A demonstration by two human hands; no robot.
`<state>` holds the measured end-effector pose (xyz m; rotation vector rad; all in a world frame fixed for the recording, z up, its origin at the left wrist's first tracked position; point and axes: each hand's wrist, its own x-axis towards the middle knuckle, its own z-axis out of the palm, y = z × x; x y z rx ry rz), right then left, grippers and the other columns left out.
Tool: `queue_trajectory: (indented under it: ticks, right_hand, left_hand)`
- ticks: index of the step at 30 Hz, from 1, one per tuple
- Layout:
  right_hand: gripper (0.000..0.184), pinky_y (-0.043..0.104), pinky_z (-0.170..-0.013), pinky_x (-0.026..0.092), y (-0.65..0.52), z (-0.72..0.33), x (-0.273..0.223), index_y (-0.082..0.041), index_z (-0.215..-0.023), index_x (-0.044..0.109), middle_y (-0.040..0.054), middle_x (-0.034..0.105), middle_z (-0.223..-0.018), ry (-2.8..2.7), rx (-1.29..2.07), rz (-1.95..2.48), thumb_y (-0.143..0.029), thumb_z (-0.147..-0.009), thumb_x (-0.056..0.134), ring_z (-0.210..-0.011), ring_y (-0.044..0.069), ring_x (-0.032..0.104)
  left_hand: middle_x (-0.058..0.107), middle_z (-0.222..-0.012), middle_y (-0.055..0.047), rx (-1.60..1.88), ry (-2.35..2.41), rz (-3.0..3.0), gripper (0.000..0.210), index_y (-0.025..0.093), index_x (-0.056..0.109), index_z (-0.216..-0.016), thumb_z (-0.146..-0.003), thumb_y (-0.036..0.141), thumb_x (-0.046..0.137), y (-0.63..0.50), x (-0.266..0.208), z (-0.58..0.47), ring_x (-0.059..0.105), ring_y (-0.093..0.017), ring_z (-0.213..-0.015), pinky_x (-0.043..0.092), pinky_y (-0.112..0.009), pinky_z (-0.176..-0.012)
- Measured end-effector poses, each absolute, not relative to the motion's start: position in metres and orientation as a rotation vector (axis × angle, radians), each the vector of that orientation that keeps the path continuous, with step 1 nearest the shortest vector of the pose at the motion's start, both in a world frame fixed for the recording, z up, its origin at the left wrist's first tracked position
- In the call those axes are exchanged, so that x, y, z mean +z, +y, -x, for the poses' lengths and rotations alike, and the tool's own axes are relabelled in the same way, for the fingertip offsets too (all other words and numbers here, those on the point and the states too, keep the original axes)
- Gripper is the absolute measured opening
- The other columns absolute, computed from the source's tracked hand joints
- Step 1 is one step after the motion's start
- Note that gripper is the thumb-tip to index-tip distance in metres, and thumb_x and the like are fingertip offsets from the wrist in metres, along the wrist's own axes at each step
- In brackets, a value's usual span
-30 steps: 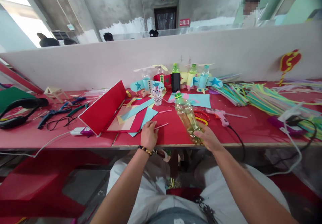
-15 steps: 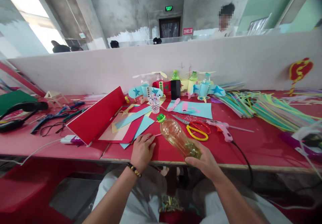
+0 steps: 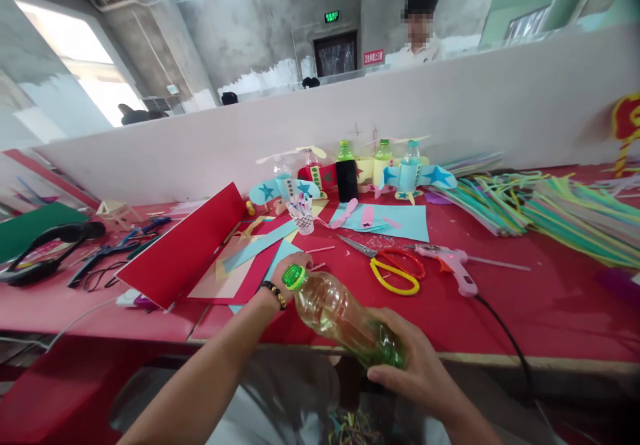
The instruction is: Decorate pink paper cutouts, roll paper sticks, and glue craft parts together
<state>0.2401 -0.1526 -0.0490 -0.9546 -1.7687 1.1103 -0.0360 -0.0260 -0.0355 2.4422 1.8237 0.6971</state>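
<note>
My right hand (image 3: 407, 355) is wrapped round the bottom end of a clear plastic bottle (image 3: 337, 308) with a green neck and a greenish base. The bottle lies tilted in the air over the table's front edge, its neck pointing up and left. Beyond that neck, my left hand (image 3: 296, 259) is on the table beside paper sheets (image 3: 227, 275) and thin pink sticks (image 3: 320, 249); its fingers are mostly hidden. To the right of the bottle lie scissors (image 3: 395, 278) with red and yellow handles and a pink glue gun (image 3: 453, 265).
Bottle planes with paper wings (image 3: 410, 171) stand at the back around a black phone (image 3: 347, 180). A white cup of pens (image 3: 303, 218) is before them. Coloured strips (image 3: 500, 205) are piled right; a red board (image 3: 185, 245) and headphones (image 3: 55, 248) are left. Another person stands beyond the partition.
The bottle and my right hand have come closer and a little lower, the bottle tilting flatter leftward. My left hand has reached forward, behind the bottle's neck. The view has shifted and tilted.
</note>
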Motion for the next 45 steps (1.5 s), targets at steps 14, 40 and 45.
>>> queue_trajectory:
  ticks: [14,40,45]
  right_hand:
    - [0.075,0.043,-0.101,0.039,-0.149,-0.245,-0.058,-0.024,-0.129,0.051,0.0123,0.053,-0.13,-1.759,1.17,0.98,-0.044,-0.062,0.078,-0.121,0.032,0.048]
    - [0.072,0.039,-0.097,0.043,-0.15,-0.245,-0.054,-0.027,-0.125,0.054,0.0098,0.059,-0.124,-1.769,1.109,0.956,-0.046,-0.06,0.078,-0.116,0.031,0.053]
    - [0.07,0.044,-0.098,0.042,-0.15,-0.245,-0.06,-0.027,-0.128,0.052,0.012,0.056,-0.128,-1.782,1.081,0.995,-0.045,-0.064,0.075,-0.119,0.034,0.051]
  left_hand:
    - [0.066,-0.087,-0.003,0.61,1.578,-2.616,0.023,0.018,0.065,-0.085,-0.081,0.008,0.045,0.079,-0.002,-0.056,0.06,-0.016,-0.085,0.045,-0.027,-0.078]
    - [0.064,-0.104,-0.008,0.429,1.497,-2.882,0.025,0.023,0.068,-0.095,-0.087,0.016,0.045,0.031,-0.019,0.025,0.056,-0.021,-0.101,0.041,-0.038,-0.097]
    - [0.065,-0.108,-0.008,0.368,1.585,-2.784,0.03,0.023,0.069,-0.098,-0.084,0.013,0.044,0.018,-0.032,0.058,0.058,-0.021,-0.099,0.043,-0.037,-0.096]
